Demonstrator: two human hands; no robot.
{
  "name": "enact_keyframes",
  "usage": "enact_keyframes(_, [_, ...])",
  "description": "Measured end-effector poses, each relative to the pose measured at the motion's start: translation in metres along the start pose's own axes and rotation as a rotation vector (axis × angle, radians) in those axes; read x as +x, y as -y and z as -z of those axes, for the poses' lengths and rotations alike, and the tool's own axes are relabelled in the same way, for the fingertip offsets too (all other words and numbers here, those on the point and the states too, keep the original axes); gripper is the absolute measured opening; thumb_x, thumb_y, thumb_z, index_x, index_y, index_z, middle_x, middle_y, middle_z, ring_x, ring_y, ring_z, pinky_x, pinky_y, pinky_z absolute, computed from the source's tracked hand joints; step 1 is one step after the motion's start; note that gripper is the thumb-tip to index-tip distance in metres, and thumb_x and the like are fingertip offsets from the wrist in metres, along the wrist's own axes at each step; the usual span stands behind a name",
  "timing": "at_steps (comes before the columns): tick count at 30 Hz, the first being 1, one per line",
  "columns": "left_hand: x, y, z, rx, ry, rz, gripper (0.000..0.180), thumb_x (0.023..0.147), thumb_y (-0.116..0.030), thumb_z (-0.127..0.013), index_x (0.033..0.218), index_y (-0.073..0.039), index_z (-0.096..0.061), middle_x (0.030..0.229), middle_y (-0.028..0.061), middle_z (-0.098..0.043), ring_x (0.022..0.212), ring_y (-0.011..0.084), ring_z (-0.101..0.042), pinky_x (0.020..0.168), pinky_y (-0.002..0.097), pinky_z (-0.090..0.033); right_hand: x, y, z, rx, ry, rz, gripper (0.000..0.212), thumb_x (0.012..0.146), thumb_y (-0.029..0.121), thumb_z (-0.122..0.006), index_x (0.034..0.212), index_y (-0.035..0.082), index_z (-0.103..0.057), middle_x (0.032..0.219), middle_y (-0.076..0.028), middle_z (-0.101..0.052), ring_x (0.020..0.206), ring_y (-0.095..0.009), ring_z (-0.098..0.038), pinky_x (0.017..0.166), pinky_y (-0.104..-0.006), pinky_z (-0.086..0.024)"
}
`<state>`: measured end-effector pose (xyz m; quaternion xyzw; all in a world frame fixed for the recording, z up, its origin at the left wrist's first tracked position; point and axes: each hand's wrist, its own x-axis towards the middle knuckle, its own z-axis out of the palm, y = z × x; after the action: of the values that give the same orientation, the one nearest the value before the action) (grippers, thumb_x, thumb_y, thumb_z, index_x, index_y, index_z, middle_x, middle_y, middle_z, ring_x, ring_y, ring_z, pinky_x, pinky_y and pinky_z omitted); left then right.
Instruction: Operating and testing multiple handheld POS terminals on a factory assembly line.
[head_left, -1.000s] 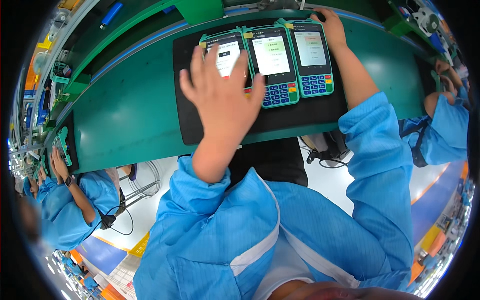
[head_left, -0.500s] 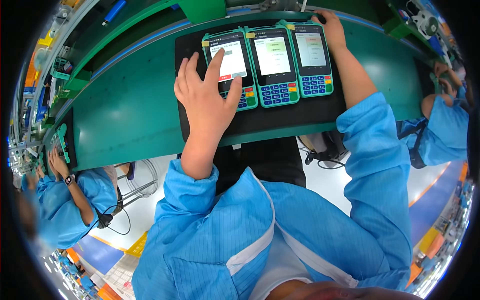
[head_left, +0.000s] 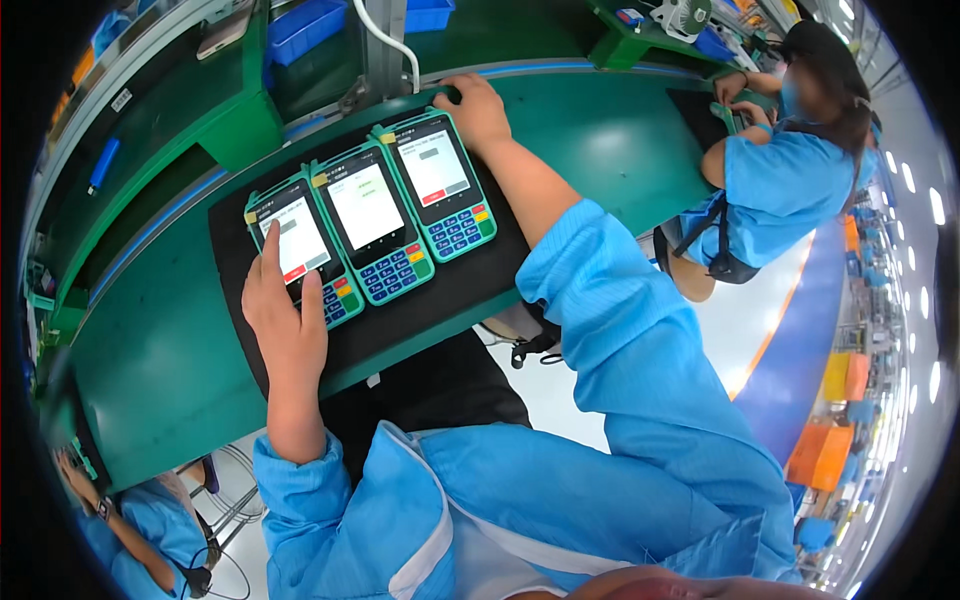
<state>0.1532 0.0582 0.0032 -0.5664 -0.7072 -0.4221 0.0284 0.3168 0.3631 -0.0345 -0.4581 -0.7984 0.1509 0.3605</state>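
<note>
Three card payment terminals with teal-green cases, lit screens and blue keypads lie side by side on a black mat (head_left: 480, 285). Over the left terminal (head_left: 312, 238) my left hand (head_left: 285, 315) is spread, its index fingertip at the screen and its thumb near the keypad. That hand covers part of the terminal's lower left side. The middle terminal (head_left: 368, 215) has no hand on it. At the upper right corner of the right terminal (head_left: 435, 165), my right hand (head_left: 480, 115) has its fingers bent round the edge. Both outer screens show a red button.
The mat lies on a green workbench (head_left: 590, 130). Behind it stand a metal post (head_left: 385, 50), a green shelf (head_left: 235, 135) and blue bins (head_left: 305, 30). A co-worker (head_left: 790, 170) in blue sits at the right; another person's arm (head_left: 135, 540) shows at the lower left.
The view has turned rightward, so the terminals appear farther left. The right screen has changed from a list to a page with a red button; the middle list shows fewer lines. Both hands keep their places.
</note>
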Motion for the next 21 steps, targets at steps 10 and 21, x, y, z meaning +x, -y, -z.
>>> enact_keyframes(10, [-0.004, 0.009, -0.007, -0.068, -0.073, -0.010, 0.059, 0.089, -0.021, -0.057, 0.139, 0.003, -0.038, 0.118, 0.0255, -0.058, 0.106, 0.0388, -0.058, 0.092, 0.0423, -0.044, 0.007, -0.010, -0.008, -0.071, 0.021, 0.032, 0.038, 0.083, 0.029, -0.064, 0.110, 0.001, -0.063, 0.115, -0.022, -0.060, 0.108, -0.040, -0.055, 0.094, -0.0434, -0.045])
enact_keyframes(21, [-0.006, 0.015, -0.011, 0.001, -0.044, -0.009, 0.063, 0.090, -0.033, -0.056, 0.140, 0.000, -0.039, 0.117, 0.0249, -0.059, 0.104, 0.0355, -0.059, 0.091, 0.0416, -0.045, 0.009, -0.009, -0.005, -0.069, 0.022, 0.071, 0.035, 0.083, 0.026, -0.064, 0.106, -0.001, -0.064, 0.114, -0.023, -0.061, 0.106, -0.040, -0.056, 0.093, -0.0426, -0.045])
